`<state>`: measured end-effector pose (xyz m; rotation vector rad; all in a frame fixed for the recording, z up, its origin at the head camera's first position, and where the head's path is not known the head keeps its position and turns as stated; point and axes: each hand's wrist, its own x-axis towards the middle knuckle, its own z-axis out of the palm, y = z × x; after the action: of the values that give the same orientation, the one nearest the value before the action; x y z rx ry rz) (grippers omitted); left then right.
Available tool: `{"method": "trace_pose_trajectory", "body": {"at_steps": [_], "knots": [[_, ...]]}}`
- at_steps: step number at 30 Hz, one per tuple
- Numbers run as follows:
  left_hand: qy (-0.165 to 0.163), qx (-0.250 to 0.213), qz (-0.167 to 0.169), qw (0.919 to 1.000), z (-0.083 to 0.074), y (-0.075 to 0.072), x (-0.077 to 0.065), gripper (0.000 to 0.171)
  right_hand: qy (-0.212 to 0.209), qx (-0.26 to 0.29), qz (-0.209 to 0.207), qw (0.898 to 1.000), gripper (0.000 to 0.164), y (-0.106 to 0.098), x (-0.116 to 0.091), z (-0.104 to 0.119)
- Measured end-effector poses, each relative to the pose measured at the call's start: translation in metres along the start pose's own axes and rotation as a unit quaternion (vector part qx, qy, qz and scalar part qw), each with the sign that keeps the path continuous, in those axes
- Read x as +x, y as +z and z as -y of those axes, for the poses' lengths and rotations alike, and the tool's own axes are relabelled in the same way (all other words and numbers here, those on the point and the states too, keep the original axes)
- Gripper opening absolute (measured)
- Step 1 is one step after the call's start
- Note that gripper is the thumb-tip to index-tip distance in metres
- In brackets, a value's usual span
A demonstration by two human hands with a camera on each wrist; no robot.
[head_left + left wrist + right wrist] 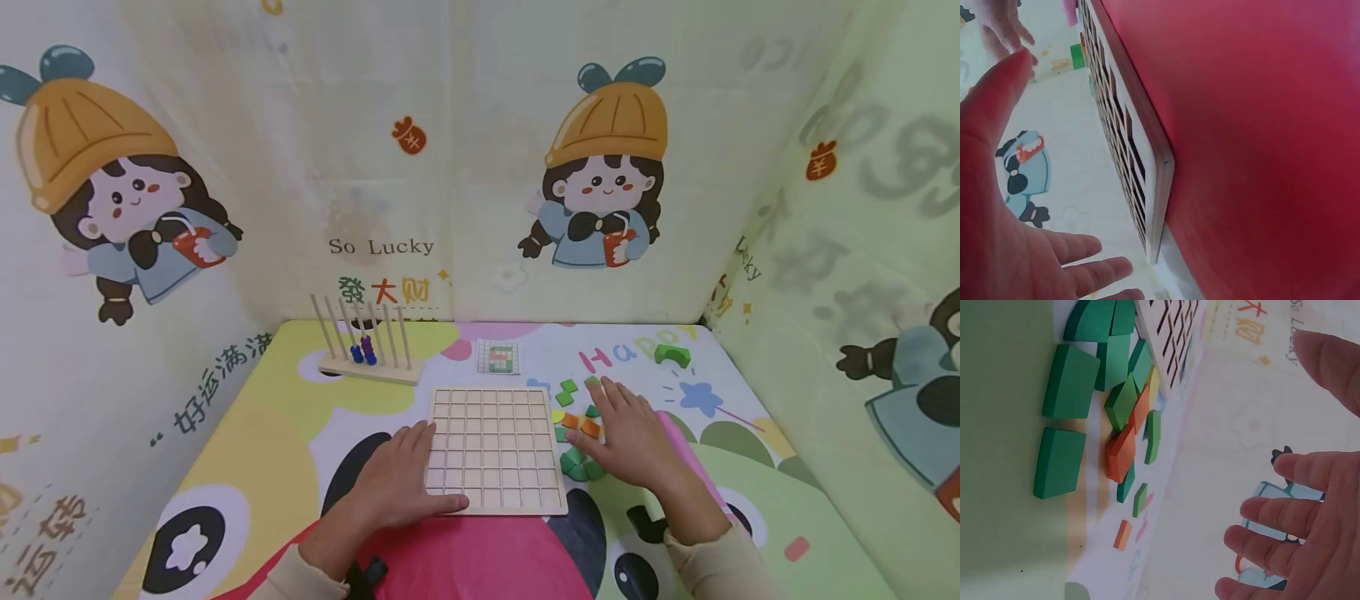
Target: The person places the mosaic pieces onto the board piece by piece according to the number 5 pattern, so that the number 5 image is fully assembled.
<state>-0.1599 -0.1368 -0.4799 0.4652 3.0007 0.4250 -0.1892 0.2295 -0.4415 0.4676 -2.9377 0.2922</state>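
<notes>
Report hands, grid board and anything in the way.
Left hand by grid board, empty. Right hand near loose blocks, empty. No blocks set in the board. Left hand masks its near-left corner in head view; no other obstruction seen.

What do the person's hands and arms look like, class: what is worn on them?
The left hand and right hand are bare, with no gloves or rings visible. Plain cream fabric covers the left sleeve and right sleeve. A black object shows beside the left cuff, too unclear to identify.
</notes>
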Motion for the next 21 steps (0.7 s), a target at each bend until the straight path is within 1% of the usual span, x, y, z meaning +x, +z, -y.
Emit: {"method": "trace_pose_trajectory", "body": {"at_steps": [4,11,16,21], "knots": [[-0.005,0.008,0.007,0.9999,0.0,0.002,-0.002,0.128,0.005,0.01,0.008,1.0,0.085,0.002,0.002,-0.003],[-0.022,-0.002,0.023,0.9995,0.002,0.006,-0.007,0.126,0.02,0.028,0.037,0.999,0.064,0.008,0.014,-0.015],[-0.019,0.01,0.03,0.9993,0.004,0.009,-0.008,0.124,0.039,0.034,0.089,0.995,0.052,0.017,0.029,-0.029],[-0.017,0.022,0.032,0.9991,0.006,0.013,-0.007,0.123,0.071,0.043,0.138,0.987,0.048,0.027,0.046,-0.039]]}}
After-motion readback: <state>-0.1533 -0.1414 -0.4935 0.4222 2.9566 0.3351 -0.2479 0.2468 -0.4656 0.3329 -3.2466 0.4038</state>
